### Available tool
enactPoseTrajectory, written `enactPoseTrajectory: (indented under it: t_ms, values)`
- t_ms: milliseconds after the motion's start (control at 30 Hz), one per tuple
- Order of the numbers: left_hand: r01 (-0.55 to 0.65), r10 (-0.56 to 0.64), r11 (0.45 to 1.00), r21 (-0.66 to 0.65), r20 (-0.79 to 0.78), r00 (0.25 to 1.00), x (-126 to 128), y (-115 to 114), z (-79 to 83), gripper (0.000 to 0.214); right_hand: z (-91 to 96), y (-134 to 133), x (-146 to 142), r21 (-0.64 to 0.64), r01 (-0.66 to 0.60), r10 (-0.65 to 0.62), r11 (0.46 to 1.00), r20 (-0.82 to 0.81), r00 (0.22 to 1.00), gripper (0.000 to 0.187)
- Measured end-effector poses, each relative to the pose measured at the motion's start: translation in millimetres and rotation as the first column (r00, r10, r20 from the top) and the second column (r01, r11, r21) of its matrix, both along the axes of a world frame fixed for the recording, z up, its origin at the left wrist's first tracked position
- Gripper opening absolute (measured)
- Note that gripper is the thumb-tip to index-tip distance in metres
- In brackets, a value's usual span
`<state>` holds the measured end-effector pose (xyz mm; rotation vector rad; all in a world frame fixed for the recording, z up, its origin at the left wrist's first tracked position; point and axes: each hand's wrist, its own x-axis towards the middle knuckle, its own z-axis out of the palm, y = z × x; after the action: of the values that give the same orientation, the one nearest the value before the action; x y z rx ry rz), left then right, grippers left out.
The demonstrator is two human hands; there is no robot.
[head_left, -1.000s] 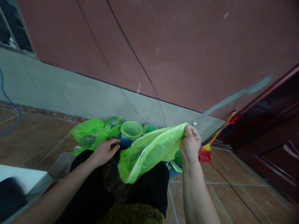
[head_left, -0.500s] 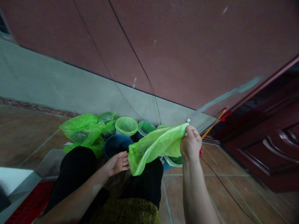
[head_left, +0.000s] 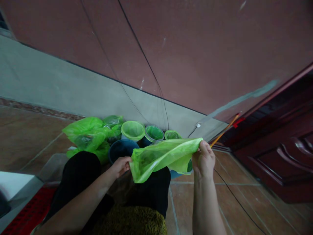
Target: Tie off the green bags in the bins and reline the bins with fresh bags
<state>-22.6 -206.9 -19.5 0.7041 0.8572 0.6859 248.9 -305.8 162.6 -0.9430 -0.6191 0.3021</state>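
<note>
Watching remotely, I see the left hand [head_left: 122, 166], near the blue bin [head_left: 113, 150], and the right hand [head_left: 203, 160], right of it, pinching opposite ends of the bag [head_left: 163, 156].

This looks like the inside of a house, a plain room or hallway, though whether it serves as a home or a business cannot be told. The chief sign is the door [head_left: 288, 156]: dark red, panelled and glossy, of a domestic sort. Left of the door runs a painted wall [head_left: 195, 55] — reddish brown above, pale grey-green below — with a thin black cable [head_left: 140, 48] down it. A brown tiled floor [head_left: 183, 205] reaches toward the door; an orange pole [head_left: 223, 131] slants just beside it, and lined bins [head_left: 132, 130] stand farther left of it.
</note>
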Motion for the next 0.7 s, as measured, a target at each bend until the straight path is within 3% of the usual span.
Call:
enactPoseTrajectory:
  t_ms: [67,133,200,267,367,467,567,700]
  values:
    - [-0.025,0.131,0.953,0.301,-0.335,0.933,-11,4,-1.6,0.014,-5.4,-3,8,0.028,0.069,-0.069,0.997,0.013,0.998,0.030]
    - [0.038,0.338,0.825,0.564,-0.545,0.767,-25,9,-1.6,0.019,-14.0,-7,16,0.047,0.148,-0.150,0.988,0.041,0.988,0.030]
    - [0.072,0.507,0.719,0.692,-0.592,0.626,-41,14,1.5,0.022,-25.2,-10,21,0.024,0.215,-0.216,0.976,0.105,0.971,0.029]
    - [0.006,0.600,0.675,0.738,-0.554,0.577,-53,18,8.9,0.017,-37.2,-12,23,-0.022,0.262,-0.254,0.965,0.180,0.950,0.028]
    - [-0.240,0.590,0.733,0.636,-0.420,0.690,-63,24,27.5,0.009,-50.7,-13,22,-0.072,0.302,-0.282,0.951,0.209,0.936,0.029]
    - [-0.440,0.521,0.826,0.353,-0.178,0.835,-69,31,52.0,0.011,-53.5,-11,22,-0.094,0.311,-0.293,0.946,0.165,0.942,0.030]
    - [-0.444,0.461,0.866,0.228,-0.021,0.887,-81,38,77.7,0.006,-47.2,-7,24,-0.067,0.301,-0.292,0.951,0.124,0.949,0.030]
    - [-0.348,0.357,0.924,0.156,-0.029,0.934,-107,45,96.4,0.010,-35.8,0,20,-0.040,0.287,-0.283,0.957,0.083,0.956,0.033]
